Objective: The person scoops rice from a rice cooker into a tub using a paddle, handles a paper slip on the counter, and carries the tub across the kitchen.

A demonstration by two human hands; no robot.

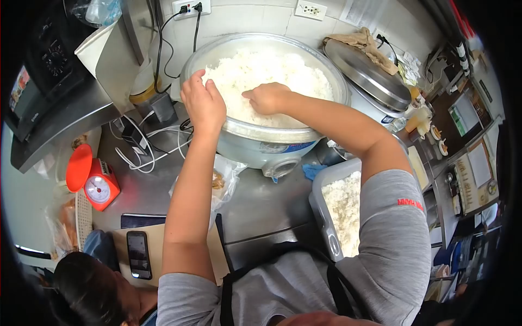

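Rice [304,76] sits heaped in the pot [244,149], beneath and beyond the right hand [267,99], the nearer one, fingers curled against it; any grip is hidden. Loosely open, seemingly empty, the left hand [204,104] stands at the pot's left side.

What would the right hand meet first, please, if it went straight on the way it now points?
Probably more white rice, just ahead of the right hand; farther along, the left hand lies roughly in line, though depth is unclear.
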